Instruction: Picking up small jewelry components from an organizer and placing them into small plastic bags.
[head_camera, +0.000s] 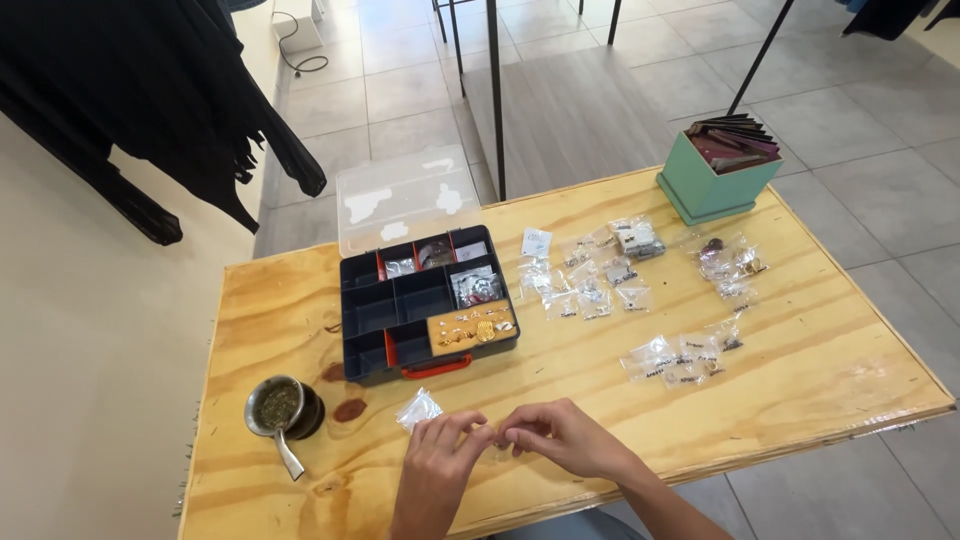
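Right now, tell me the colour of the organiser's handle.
Red-orange handle on the dark organiser, clearest in the head view.

Bare wood is lying open along the lower right of the table. The organizer box with its raised clear lid is blocking centre left, the cup is crowding lower left, and scattered small bags are filling the centre.

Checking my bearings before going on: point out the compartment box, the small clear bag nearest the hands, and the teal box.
compartment box (372, 312), head view, on a bare dark compartment at its left.
small clear bag (417, 409), head view, on the bag's middle.
teal box (703, 185), head view, on its front wall.
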